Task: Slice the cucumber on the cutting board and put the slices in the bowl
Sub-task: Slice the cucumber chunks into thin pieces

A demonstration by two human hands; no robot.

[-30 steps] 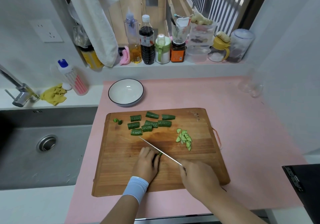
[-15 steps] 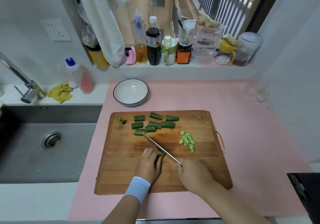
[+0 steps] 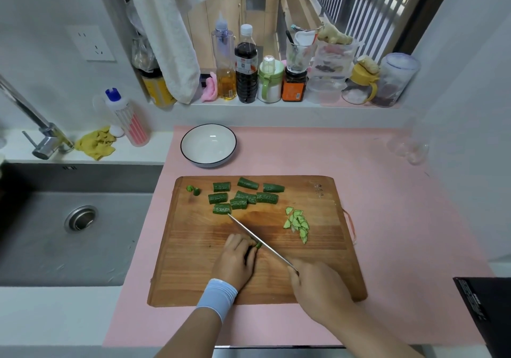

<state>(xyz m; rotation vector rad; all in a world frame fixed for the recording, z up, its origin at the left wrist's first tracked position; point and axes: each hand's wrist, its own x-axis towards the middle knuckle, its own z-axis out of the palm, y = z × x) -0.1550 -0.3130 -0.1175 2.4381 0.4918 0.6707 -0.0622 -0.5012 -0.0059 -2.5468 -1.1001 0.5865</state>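
Two grips: my right grip point(image 3: 318, 288) is closed round the knife point(image 3: 257, 240) handle. My left grip point(image 3: 235, 258) curls over a small cucumber piece point(image 3: 258, 245) and holds it down on the cutting board point(image 3: 193, 274).
Done: one little heap of thin slices point(image 3: 298, 223) lies right of the blade.
Left to cut: many chunks point(image 3: 243, 198) wait further up the board.
Bowl: the bowl point(image 3: 208, 145) sits past the board on the table point(image 3: 387, 219) with no slices in it. I think we are under halfway.
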